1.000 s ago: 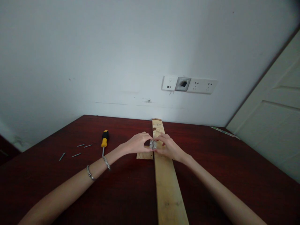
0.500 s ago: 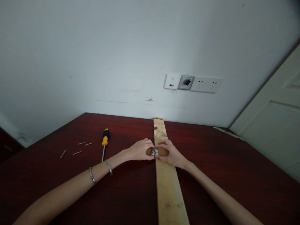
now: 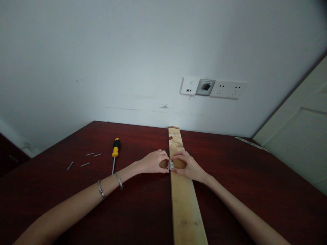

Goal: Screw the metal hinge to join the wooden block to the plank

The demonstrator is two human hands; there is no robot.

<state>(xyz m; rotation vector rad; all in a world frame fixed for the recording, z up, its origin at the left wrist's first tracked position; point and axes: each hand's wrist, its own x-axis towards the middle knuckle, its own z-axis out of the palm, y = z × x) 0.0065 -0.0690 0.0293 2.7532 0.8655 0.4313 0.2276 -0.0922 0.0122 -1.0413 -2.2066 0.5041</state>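
A long pale wooden plank (image 3: 185, 211) lies on the dark red table (image 3: 63, 190), running away from me toward the wall. A small metal hinge (image 3: 170, 165) sits at the plank's left edge, over a small wood piece that is mostly hidden under my left hand. My left hand (image 3: 152, 162) pinches the hinge's left side with curled fingers. My right hand (image 3: 187, 166) rests on the plank and pinches the hinge's right side. Both wrists lie low over the table.
A screwdriver (image 3: 115, 152) with a yellow and black handle lies left of my hands. Several loose screws (image 3: 84, 160) lie farther left. Wall sockets (image 3: 213, 88) are on the white wall behind, and a pale door (image 3: 301, 136) stands at the right.
Both hands and the hinge moved slightly nearer along the plank, so the small wood piece is now covered by my left hand. The view shifted a little.
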